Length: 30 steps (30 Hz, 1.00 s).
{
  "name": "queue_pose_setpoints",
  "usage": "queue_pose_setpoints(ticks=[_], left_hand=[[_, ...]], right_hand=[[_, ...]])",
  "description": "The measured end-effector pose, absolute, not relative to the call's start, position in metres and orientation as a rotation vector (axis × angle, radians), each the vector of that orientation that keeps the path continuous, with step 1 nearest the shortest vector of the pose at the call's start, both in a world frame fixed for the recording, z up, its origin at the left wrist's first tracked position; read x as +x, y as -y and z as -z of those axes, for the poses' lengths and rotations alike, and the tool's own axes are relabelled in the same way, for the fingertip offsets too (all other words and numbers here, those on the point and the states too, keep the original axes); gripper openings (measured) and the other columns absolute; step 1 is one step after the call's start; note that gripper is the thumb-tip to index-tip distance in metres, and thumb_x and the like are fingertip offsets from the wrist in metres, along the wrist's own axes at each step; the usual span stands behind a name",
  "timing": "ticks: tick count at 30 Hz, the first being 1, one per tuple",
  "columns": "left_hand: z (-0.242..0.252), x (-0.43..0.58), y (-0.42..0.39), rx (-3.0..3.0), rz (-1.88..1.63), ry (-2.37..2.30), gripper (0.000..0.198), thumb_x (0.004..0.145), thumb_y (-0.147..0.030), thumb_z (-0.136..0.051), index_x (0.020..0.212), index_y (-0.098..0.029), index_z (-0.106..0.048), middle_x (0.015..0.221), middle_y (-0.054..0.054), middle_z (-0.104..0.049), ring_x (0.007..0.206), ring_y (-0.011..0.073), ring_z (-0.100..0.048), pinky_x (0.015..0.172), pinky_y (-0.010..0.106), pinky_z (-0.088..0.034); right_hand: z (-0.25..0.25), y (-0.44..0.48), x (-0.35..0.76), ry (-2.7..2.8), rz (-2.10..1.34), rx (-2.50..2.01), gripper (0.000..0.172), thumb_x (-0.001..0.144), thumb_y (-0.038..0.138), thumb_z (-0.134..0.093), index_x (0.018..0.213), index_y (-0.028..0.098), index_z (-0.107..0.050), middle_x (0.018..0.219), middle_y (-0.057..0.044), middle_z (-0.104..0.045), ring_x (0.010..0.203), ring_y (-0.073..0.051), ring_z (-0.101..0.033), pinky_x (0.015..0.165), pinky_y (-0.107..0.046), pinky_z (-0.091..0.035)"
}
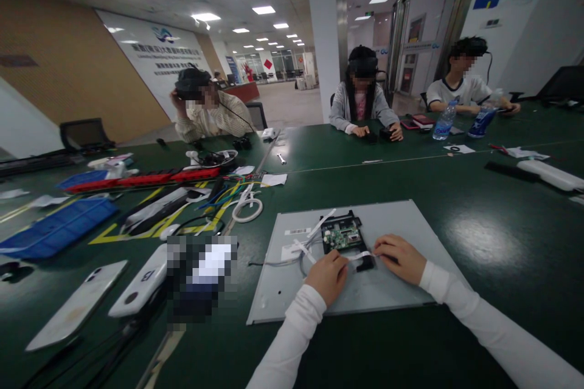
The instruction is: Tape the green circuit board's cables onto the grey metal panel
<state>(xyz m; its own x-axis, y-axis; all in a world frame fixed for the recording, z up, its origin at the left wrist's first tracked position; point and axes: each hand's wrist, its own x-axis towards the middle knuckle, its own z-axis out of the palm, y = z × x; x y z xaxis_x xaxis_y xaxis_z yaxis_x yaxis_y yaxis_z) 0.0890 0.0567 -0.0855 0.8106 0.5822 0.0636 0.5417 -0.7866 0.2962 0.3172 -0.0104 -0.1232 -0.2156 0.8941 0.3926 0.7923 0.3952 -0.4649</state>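
Note:
A flat grey panel (pixel 392 298) lies on the table, with a green circuit board (pixel 343 234) in a black bracket (pixel 365 264) on top of it. A short white strip (pixel 360 255) crosses the near end of the bracket. My left hand (pixel 327 278) pinches the strip's left end, fingers bent. At its right end, the closed fingertips of my right hand (pixel 402 258) grip the strip too. Beside the board lie grey cables (pixel 278 264) and loose white tape pieces (pixel 322 223), partly behind my left hand.
To the left are a white phone (pixel 79 304), a white power bank (pixel 139 282), a blue tray (pixel 59 228) and a white cable roll (pixel 247 210). A small wrench (pixel 281 158) lies farther back. Three people with headsets sit across the table, near water bottles (pixel 443 121).

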Motion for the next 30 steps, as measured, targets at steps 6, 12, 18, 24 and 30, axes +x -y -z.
queue_pose_setpoints(ticks=[6, 12, 18, 24, 30], left_hand=[[0.0859, 0.0887, -0.0564, 2.736, -0.228, -0.873, 0.021, 0.084, -0.02, -0.036, 0.093, -0.019, -0.056, 0.09, 0.004, -0.05, 0.08, 0.015, -0.052, 0.07, 0.026, -0.043], [0.0873, 0.0893, -0.0567, 2.733, -0.216, -0.876, 0.02, 0.083, -0.019, -0.037, 0.091, -0.019, -0.055, 0.089, 0.003, -0.05, 0.081, 0.0148, -0.052, 0.071, 0.026, -0.043], [0.087, 0.0879, -0.0565, 2.736, -0.205, -0.871, 0.02, 0.083, -0.02, -0.037, 0.092, -0.019, -0.055, 0.09, 0.004, -0.05, 0.082, 0.0151, -0.052, 0.072, 0.026, -0.042], [0.0838, 0.0878, -0.0553, 2.746, -0.184, -0.866, 0.02, 0.084, -0.021, -0.037, 0.093, -0.019, -0.054, 0.091, 0.004, -0.05, 0.081, 0.0152, -0.052, 0.071, 0.026, -0.043], [0.0828, 0.0879, -0.0539, 2.751, -0.192, -0.883, 0.019, 0.083, -0.021, -0.036, 0.091, -0.019, -0.054, 0.09, 0.004, -0.049, 0.081, 0.0154, -0.052, 0.071, 0.027, -0.043]], right_hand=[[0.1195, 0.0111, 0.3159, 2.039, -0.237, -1.448, 0.021, 0.075, 0.01, -0.046, 0.088, 0.02, -0.059, 0.094, -0.004, -0.054, 0.088, -0.016, -0.048, 0.079, -0.032, -0.039], [0.1201, 0.011, 0.3164, 2.052, -0.248, -1.458, 0.022, 0.075, 0.011, -0.046, 0.089, 0.02, -0.059, 0.094, -0.004, -0.054, 0.089, -0.016, -0.047, 0.08, -0.032, -0.038], [0.1231, 0.0102, 0.3166, 2.051, -0.263, -1.462, 0.023, 0.075, 0.011, -0.046, 0.09, 0.021, -0.059, 0.094, -0.003, -0.054, 0.088, -0.016, -0.047, 0.08, -0.032, -0.038], [0.1209, 0.0105, 0.3162, 2.051, -0.254, -1.474, 0.025, 0.075, 0.011, -0.045, 0.094, 0.021, -0.058, 0.096, -0.004, -0.054, 0.089, -0.016, -0.048, 0.08, -0.032, -0.039], [0.1225, 0.0111, 0.317, 2.039, -0.213, -1.47, 0.03, 0.076, 0.012, -0.043, 0.102, 0.021, -0.056, 0.097, -0.005, -0.054, 0.09, -0.016, -0.048, 0.08, -0.033, -0.04]])
